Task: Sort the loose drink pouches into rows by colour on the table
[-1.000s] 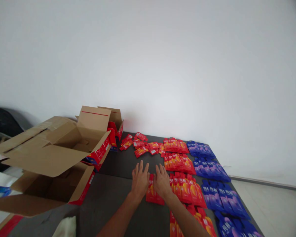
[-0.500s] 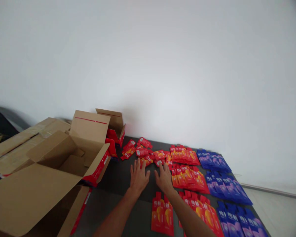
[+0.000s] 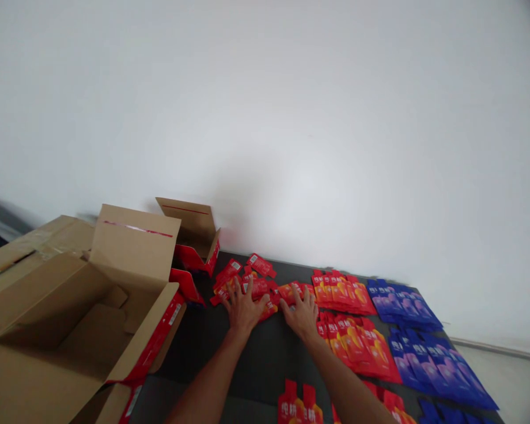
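Observation:
My left hand [image 3: 242,306] lies flat with spread fingers on a loose heap of red pouches [image 3: 251,281] at the far end of the dark table [image 3: 265,359]. Beside it, my right hand [image 3: 302,311] rests flat with fingers apart on the heap's right part, next to the rows of red pouches [image 3: 348,318]. Neither hand grips anything. A small pile of red pouches [image 3: 298,406] lies near the bottom edge between my forearms.
A large open cardboard box [image 3: 70,318] fills the left side, with a smaller open red-and-brown box [image 3: 194,241] behind it by the white wall. Rows of blue pouches [image 3: 419,347] line the table's right edge.
Both hands left the small pile of red pouches and reached forward to the loose heap at the far end. The view shifted forward, so the box and rows appear nearer.

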`<state>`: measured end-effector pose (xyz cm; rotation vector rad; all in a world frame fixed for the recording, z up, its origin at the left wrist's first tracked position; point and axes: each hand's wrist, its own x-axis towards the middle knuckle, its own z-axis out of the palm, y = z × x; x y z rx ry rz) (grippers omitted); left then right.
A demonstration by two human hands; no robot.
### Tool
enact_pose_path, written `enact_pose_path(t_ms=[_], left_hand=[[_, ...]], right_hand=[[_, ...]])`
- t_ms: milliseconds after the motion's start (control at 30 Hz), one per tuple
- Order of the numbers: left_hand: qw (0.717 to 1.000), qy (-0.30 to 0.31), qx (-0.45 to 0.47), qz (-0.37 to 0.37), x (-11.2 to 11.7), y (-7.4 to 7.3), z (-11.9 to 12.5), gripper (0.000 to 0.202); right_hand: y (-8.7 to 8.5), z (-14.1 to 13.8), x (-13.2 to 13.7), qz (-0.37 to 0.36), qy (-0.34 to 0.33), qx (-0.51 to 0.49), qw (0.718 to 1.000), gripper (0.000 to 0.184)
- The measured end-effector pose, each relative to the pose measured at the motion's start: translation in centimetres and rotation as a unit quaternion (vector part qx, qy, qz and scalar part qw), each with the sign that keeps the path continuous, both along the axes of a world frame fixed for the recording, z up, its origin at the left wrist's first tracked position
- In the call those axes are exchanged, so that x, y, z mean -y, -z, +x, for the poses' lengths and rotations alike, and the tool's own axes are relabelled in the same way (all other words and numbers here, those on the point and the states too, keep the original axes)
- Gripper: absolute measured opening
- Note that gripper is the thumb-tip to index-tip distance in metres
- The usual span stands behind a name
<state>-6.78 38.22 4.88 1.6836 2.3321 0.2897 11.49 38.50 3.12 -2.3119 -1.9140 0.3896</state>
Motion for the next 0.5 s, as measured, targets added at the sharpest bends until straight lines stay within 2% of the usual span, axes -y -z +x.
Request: enact_pose_path(t_ms=[100,233,367,500], left_hand=[[0.999,-0.010,0.006,-0.031,-1.3,1.5,-1.0,0.085],[0.998,0.007,0.003,-0.060,-1.6,2.6,-1.7,0.085],[0.998,0.028,-0.012,-0.058,-0.4,2.4,-1.7,0.073],[0.998,0.025,-0.020,-0.050,1.6,1.8,-1.3,0.061]], right_hand=[[0.0,-0.2,-0.7,-0.034,-0.003,-0.004,0.999,0.075],[0.1,-1.0,-1.0,-0.071,-0.022,-0.009,0.997,0.072],[0.1,-1.9,-1.2,-0.073,-0.050,-0.014,0.996,0.068],[0.0,-2.7,-0.6,-0.079,-0.080,-0.020,0.993,0.065]])
